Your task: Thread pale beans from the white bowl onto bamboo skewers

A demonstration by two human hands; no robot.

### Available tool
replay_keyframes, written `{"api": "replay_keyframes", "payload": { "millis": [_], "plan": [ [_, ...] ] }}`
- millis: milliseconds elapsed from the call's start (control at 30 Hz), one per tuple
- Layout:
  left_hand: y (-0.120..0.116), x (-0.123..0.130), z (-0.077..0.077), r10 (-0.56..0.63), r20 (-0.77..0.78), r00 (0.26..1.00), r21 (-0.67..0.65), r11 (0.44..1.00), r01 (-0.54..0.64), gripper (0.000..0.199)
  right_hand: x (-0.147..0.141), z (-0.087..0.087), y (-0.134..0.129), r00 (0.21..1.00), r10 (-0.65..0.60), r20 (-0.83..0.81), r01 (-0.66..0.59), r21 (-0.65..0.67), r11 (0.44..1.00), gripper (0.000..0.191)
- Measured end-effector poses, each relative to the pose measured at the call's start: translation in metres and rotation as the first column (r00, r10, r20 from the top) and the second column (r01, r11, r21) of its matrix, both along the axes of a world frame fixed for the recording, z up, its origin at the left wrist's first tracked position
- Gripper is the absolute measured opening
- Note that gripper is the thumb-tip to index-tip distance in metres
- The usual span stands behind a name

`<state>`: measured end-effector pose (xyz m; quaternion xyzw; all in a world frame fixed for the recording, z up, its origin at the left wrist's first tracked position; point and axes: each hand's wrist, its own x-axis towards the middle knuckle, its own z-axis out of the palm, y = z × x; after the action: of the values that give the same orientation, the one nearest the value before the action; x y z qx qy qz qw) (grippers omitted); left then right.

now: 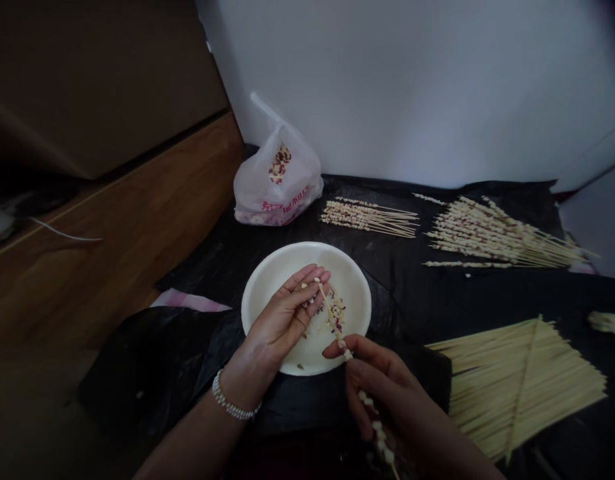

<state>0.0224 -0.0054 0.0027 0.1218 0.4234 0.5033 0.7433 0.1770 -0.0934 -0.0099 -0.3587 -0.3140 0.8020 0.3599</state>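
Loaded skewer (348, 355), held partly over the white bowl (267, 287): a thin, pale stick, slanting from its upper tip above the bowl down to the near right of the rim. Small, knobbly, cream-coloured pieces were threaded closely along its lower length, with dark red touches near the bowl; the stretch toward the tip was bare, apart from a pale piece at the end.

The right hand (387, 380), at the bowl's near-right edge, gripped the loaded skewer between thumb and fingers. The left hand (284, 317) lay open above the bowl, palm up, with a few pale pieces on its fingers beside the skewer tip; whether its thumb pinched one could not be told. A beaded bracelet (232, 402) circled the left wrist.

Loose cream and dark red bits (337, 310) lay in the bowl, partly hidden by the left hand. The right fingers covered part of the skewer, and its lower end was cut off by the frame. Beyond the bowl, a knotted plastic bag (280, 183) veiled most of its contents. Dim light blurred the individual pieces on the finished-looking bundle (492, 233) far to the bowl's right.
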Motion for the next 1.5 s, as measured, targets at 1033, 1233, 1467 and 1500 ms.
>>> {"api": "replay_keyframes", "payload": {
  "millis": [1033,1233,1467,1500],
  "plan": [
    [0.001,-0.002,-0.009,-0.003,-0.005,1.000,0.042,0.999,0.003,0.035,-0.003,-0.010,-0.003,0.997,-0.053,-0.057,0.050,-0.044,0.998,0.020],
    [0.002,-0.002,-0.010,-0.030,0.084,0.996,0.014,0.999,0.029,0.033,-0.002,-0.010,0.000,0.996,-0.078,-0.045,0.077,-0.029,0.997,0.020],
    [0.004,0.000,-0.005,-0.023,0.175,0.984,-0.072,0.997,0.037,0.020,-0.001,-0.009,0.001,0.990,-0.128,-0.063,0.126,-0.036,0.991,0.022],
    [0.005,-0.001,-0.005,-0.023,0.187,0.982,-0.077,0.996,0.038,0.018,-0.002,-0.008,0.001,0.987,-0.148,-0.070,0.145,-0.044,0.988,0.022]
  ]
}}
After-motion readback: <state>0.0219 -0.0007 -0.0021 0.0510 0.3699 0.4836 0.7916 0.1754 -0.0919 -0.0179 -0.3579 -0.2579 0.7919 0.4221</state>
